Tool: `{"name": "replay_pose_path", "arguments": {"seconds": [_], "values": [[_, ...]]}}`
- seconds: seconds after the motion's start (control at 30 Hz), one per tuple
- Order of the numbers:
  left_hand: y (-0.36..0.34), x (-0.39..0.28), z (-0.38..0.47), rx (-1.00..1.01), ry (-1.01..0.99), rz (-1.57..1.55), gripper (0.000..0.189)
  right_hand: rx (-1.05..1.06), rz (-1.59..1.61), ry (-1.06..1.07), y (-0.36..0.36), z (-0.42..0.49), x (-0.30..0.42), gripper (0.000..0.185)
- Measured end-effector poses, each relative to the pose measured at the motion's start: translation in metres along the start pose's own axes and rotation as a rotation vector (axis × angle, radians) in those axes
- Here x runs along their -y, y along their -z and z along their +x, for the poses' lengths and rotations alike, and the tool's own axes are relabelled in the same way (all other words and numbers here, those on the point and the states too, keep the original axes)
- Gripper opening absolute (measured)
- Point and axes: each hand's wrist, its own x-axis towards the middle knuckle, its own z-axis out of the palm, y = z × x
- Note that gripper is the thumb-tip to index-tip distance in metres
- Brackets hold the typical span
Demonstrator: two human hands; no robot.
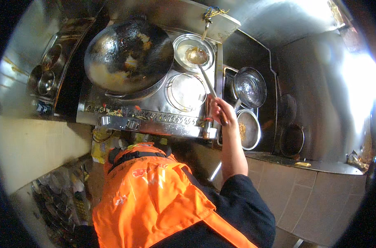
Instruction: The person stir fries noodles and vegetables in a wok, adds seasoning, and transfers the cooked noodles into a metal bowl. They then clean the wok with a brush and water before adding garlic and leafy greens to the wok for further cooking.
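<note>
My right hand (222,111) grips the handle of a long metal ladle (209,81). The ladle's bowl, wet inside, is in or just over a round metal basin (177,47) that holds pale liquid. A large dark wok (129,43) sits on the stove left of the basin, its inside wet and bearing a little yellowish residue. Between my hand and the wok is a round, pale, shiny pan or lid (188,90) with a wire-like rim. My left hand is out of view.
A tap (207,24) tied with yellow and blue strands hangs over the basin. Right of the stove are a perforated metal strainer (249,86) and a metal bowl (253,133) with brown bits. Food scraps litter the grate (163,118) above the stove knobs (132,124). Metal containers (47,82) stand left.
</note>
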Motion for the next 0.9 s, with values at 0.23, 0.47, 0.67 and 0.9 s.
{"name": "replay_pose_path", "arguments": {"seconds": [0.23, 0.47, 0.67, 0.9], "values": [[-0.018, -0.015, -0.010, -0.050, 0.014, -0.071, 0.041, -0.027, -0.440, 0.106, -0.068, -0.110, 0.017, 0.034], [-0.032, -0.004, -0.032, -0.066, 0.062, -0.093, 0.040, 0.033, -0.877, 0.071, -0.096, -0.085, -0.031, 0.058], [-0.045, 0.007, -0.036, -0.061, 0.083, -0.088, 0.040, -0.229, -1.069, 0.447, -0.017, -0.004, -0.012, 0.067], [-0.057, 0.026, -0.045, -0.068, 0.117, -0.070, 0.039, -0.362, -1.421, 0.624, 0.056, 0.104, 0.009, 0.041]]}}
